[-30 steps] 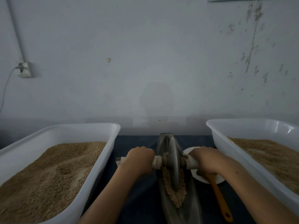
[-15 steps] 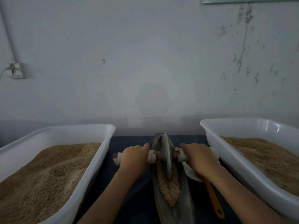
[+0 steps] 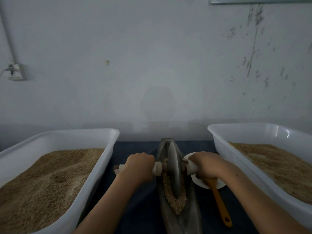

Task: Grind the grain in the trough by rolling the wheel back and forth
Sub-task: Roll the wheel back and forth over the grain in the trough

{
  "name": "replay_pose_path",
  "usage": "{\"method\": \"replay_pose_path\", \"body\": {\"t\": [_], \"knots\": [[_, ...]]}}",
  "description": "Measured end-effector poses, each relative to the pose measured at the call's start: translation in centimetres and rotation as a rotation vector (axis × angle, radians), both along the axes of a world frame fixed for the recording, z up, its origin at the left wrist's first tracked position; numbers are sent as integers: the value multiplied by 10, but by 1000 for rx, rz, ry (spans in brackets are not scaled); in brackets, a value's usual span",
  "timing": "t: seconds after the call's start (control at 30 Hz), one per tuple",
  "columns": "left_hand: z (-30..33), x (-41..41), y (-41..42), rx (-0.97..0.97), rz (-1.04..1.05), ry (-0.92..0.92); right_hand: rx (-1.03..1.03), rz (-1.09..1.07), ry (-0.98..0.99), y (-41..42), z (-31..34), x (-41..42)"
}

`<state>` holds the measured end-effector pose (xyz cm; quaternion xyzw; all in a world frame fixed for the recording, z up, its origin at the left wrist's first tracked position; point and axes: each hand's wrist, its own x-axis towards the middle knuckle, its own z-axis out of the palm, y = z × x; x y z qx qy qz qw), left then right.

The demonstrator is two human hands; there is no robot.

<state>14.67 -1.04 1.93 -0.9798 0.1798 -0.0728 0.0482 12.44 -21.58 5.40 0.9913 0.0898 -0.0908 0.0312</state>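
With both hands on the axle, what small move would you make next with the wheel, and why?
Probably roll the wheel back toward the body. Both hands, left and right, grip its axle, and most grain lies heaped in the near part of the trough, ahead of the wheel's near edge.

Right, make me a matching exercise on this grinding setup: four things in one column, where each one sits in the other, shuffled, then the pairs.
Things:
1. wheel
2. left hand
3. orange-handled spoon
4. left tub

Places:
A. lying across the white dish
B. full of grain, left of the trough
C. standing in the trough's grain
D. gripping the axle handle

Pairs: 1-C, 2-D, 3-A, 4-B
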Motion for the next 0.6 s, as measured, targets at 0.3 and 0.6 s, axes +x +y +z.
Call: {"method": "replay_pose_path", "body": {"t": [0.3, 0.6], "knots": [[-11, 2, 0, -95, -8, -243, 56, 25, -317, 1, -20, 4], [-2, 3, 3, -27, -47, -18, -7, 9, -73, -3, -10, 5]]}}
